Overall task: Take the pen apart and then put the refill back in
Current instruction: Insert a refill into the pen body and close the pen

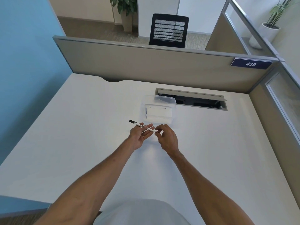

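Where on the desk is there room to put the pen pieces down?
The white desk is bare left of the left hand, and right of the right hand out to the desk edge. It is crowded just beyond the hands: the clear box and the open cable slot.

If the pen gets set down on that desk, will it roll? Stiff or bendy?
The pen looks slim and round, and the white desk looks smooth and flat, so it would probably roll. It spans the left hand to the right hand without sagging, so likely stiff and light.
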